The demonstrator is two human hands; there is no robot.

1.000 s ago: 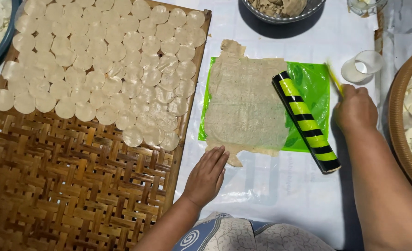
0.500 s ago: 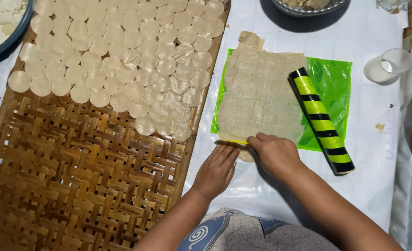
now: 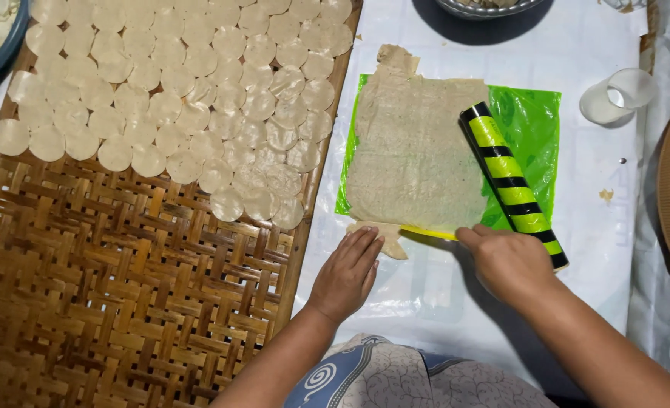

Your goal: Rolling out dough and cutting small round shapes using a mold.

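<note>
Both hands have barely shifted over the last half second: they stay at the near edge of the dough, where a full second ago the right hand was away at 3 o'clock near the small white cup (image 3: pixel 618 94). The left hand (image 3: pixel 348 273) lies palm down, fingers straight and together, its tips on the ragged lip of the thin dough sheet (image 3: pixel 414 162) at the sheet's 7 o'clock corner; it presses rather than holds, so there is no closed grip. The right hand (image 3: pixel 509 261) is loosely curled, its fingertips on a thin yellow strip (image 3: pixel 429 233) that runs along the sheet's 6 o'clock edge. Whether the fingers pinch the strip or only rest on it cannot be told.

The dough sheet lies flat on a green plastic sheet (image 3: pixel 535 121) on the white-covered table (image 3: pixel 599 227). A black-and-yellow striped roller (image 3: pixel 510 181) rests at a slant across the sheet's 3 o'clock side, its lower end just beside the right hand. At 9 o'clock from the dough, a woven bamboo tray (image 3: pixel 108 302) carries rows of pale round discs (image 3: pixel 176 91) over its far half. A dark bowl (image 3: pixel 486 7) sits at 12 o'clock.
</note>
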